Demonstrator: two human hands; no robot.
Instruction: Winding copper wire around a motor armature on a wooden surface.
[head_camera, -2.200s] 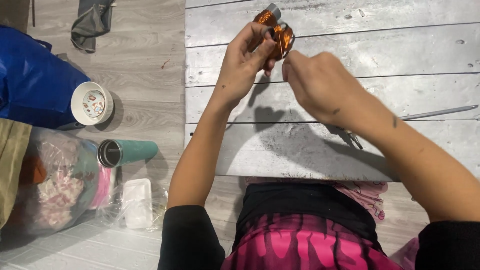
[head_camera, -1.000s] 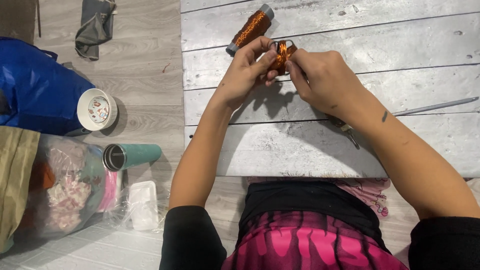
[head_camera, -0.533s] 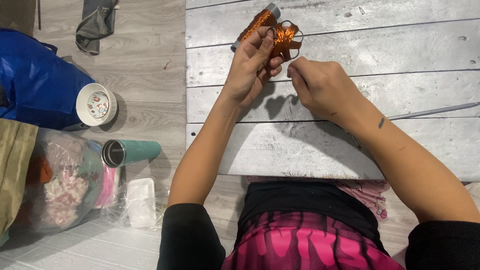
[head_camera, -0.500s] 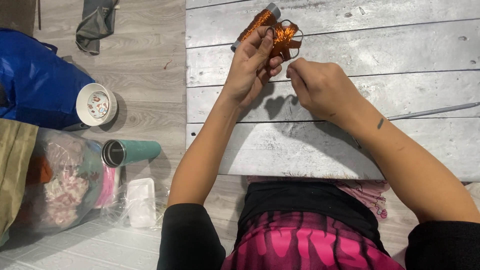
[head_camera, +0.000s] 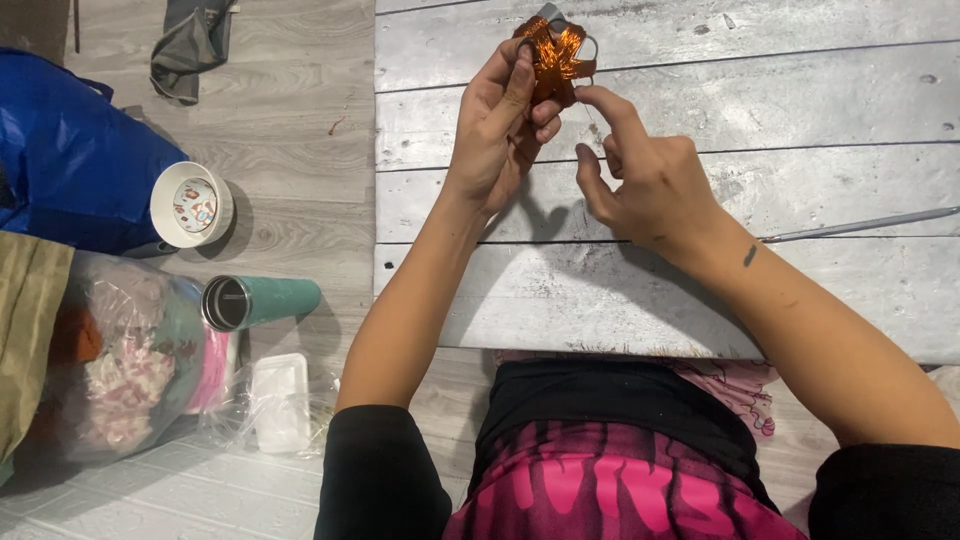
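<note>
Copper wire bundle (head_camera: 553, 52), a small looped coil of shiny orange wire, held above the far edge of the whitewashed plank board (head_camera: 700, 180). Left hand (head_camera: 497, 135) clamps the coil between thumb and fingertips; right hand (head_camera: 640, 180), just beside it, pinches a fine strand running from the coil, remaining fingers loosely curled. The step in hand appears to be winding or binding the loops; the next move likely calls for steady tension on the strand. Below the grip lies a thin metal rod (head_camera: 860, 224); well left, on the floor, a white cup (head_camera: 190, 204) and a teal flask (head_camera: 258, 301).
</note>
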